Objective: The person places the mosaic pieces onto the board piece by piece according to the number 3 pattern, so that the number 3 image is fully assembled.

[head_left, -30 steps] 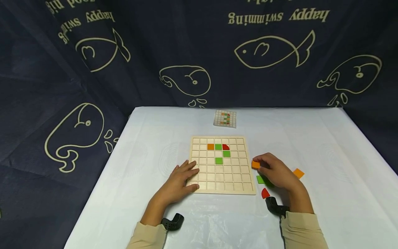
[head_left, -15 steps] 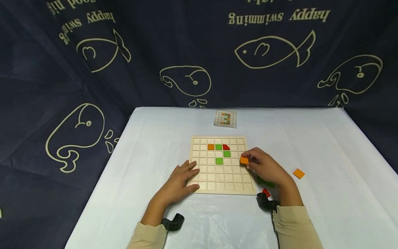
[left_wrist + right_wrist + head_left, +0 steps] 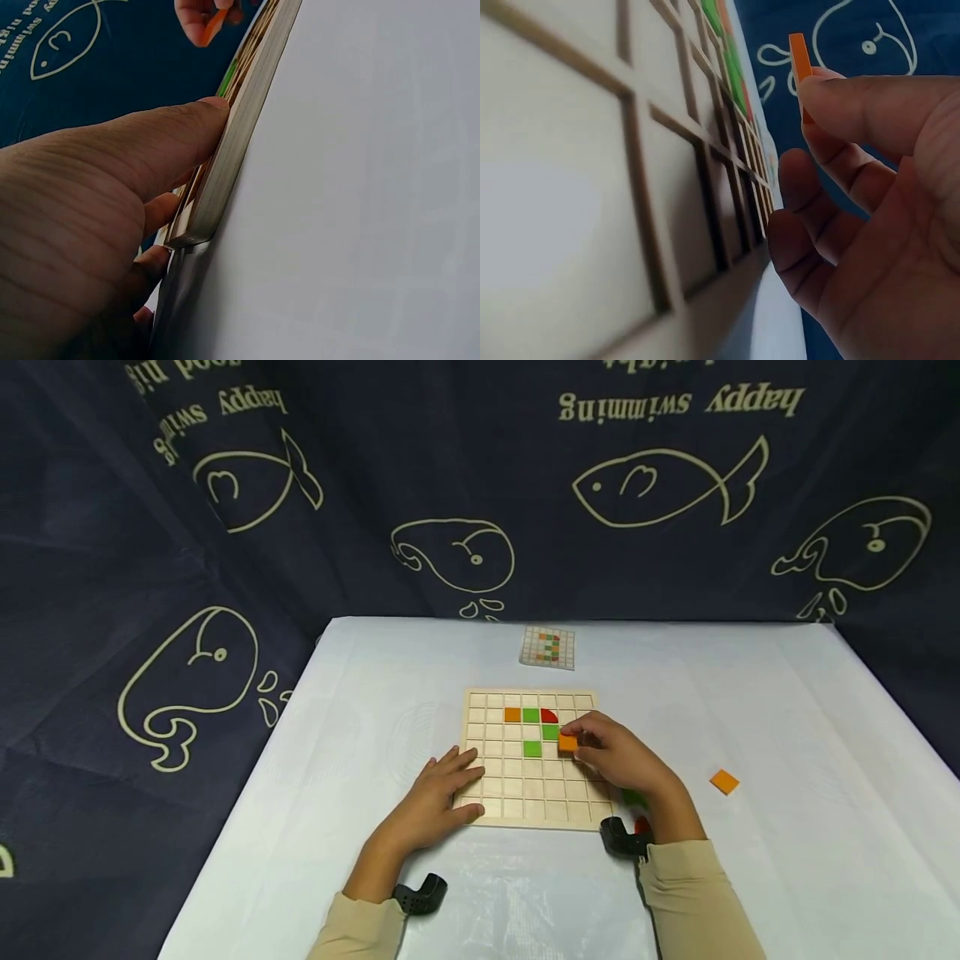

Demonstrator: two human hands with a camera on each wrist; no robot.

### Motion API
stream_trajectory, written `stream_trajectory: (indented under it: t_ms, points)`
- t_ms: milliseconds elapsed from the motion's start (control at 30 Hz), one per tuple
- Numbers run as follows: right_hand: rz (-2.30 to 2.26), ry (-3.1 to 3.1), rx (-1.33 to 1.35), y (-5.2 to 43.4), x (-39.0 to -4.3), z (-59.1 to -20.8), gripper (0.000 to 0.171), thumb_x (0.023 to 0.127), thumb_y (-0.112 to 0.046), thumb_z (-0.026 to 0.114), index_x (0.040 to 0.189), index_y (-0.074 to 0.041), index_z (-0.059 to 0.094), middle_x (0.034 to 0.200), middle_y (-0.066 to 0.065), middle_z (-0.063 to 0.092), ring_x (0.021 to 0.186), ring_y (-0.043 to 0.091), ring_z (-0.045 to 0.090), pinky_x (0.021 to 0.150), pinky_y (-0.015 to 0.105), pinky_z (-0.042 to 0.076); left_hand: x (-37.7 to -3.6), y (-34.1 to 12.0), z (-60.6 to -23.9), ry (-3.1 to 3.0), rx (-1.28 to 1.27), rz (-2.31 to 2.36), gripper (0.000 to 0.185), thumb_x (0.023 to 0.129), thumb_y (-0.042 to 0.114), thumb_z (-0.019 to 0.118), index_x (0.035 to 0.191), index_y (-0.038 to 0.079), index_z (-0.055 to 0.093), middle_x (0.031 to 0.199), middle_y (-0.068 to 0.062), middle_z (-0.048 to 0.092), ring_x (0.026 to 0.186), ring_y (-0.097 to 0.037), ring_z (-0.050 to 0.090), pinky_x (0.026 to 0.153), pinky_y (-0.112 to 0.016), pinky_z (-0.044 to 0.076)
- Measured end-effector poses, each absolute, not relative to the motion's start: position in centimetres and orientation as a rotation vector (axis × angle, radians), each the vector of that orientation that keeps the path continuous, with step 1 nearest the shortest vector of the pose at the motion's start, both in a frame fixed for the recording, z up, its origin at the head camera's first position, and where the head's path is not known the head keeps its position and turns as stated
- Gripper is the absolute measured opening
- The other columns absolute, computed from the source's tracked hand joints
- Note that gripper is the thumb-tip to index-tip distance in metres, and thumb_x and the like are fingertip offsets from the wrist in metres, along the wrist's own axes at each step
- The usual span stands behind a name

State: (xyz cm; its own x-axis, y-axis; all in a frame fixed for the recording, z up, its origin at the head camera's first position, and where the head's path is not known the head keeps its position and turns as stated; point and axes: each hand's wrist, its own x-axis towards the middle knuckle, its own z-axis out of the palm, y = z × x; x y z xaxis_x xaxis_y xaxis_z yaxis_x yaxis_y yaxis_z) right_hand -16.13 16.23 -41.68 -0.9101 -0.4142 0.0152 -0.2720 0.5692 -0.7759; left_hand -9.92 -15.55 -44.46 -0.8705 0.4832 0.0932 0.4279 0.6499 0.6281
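Orange tile (image 3: 567, 742) now over the board (image 3: 525, 793), carried in from the table.
Right hand (image 3: 615, 758) pinches it; left hand (image 3: 438, 793), fingers flat, steadies the board edge.

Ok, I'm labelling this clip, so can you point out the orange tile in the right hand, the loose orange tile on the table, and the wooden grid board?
held orange tile (image 3: 567, 742), head view, its top face.
loose orange tile (image 3: 724, 782), head view, its centre.
wooden grid board (image 3: 525, 785), head view, bare cells near the front.

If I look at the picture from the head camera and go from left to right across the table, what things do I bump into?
Left hand → wooden grid board → orange tile pinched by the right hand → right hand → loose orange tile.
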Motion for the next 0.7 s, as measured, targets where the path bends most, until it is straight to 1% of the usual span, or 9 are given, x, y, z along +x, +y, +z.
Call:
stream_trajectory:
  t_ms: [167,400,533,600,700]
  points:
    - [-1.247,2.614,-0.580,15.6,-16.4,-41.9,0.025,0.094,-0.001,0.062,0.117,-0.007,0.067,0.119,0.005,0.058,0.105,0.025,0.054,0.094,0.045,0.043,-9.9,-15.5,-44.5,2.781,0.772,1.017,0.055,0.091,0.027,0.072,0.140,0.006,0.057,0.155,-0.010,0.040,0.148,-0.034,0.022,0.116,-0.061,0.013]
    - [-1.190,2.616,-0.624,15.0,-16.8,-42.2,0.025,0.093,0.000,0.060,0.116,-0.007,0.068,0.118,0.007,0.060,0.105,0.026,0.054,0.094,0.045,0.042,-9.8,-15.5,-44.6,2.783,0.772,1.015,0.055,0.091,0.026,0.073,0.140,0.006,0.057,0.155,-0.010,0.040,0.148,-0.034,0.022,0.116,-0.060,0.013]
    - [-1.120,2.629,-0.641,14.7,-16.8,-42.2,0.028,0.092,0.002,0.058,0.117,-0.006,0.067,0.120,0.009,0.059,0.109,0.028,0.055,0.097,0.048,0.043,-9.8,-15.5,-44.5,2.782,0.766,1.006,0.056,0.091,0.027,0.073,0.141,0.007,0.057,0.156,-0.009,0.039,0.148,-0.033,0.021,0.116,-0.060,0.013]
    - [-1.089,2.647,-0.643,14.5,-16.8,-42.1,0.028,0.091,0.002,0.058,0.117,-0.006,0.067,0.121,0.009,0.059,0.112,0.029,0.055,0.100,0.049,0.042,-9.9,-15.5,-44.5,2.781,0.755,0.996,0.057,0.091,0.028,0.073,0.141,0.007,0.056,0.156,-0.008,0.038,0.149,-0.032,0.021,0.117,-0.059,0.013]
    - [-1.059,2.661,-0.664,14.2,-16.9,-42.2,0.028,0.091,0.002,0.059,0.117,-0.005,0.067,0.122,0.011,0.059,0.114,0.031,0.055,0.100,0.051,0.042,-10.0,-15.6,-44.5,2.778,0.742,0.987,0.057,0.091,0.029,0.073,0.142,0.008,0.056,0.157,-0.007,0.037,0.149,-0.030,0.020,0.117,-0.058,0.012]
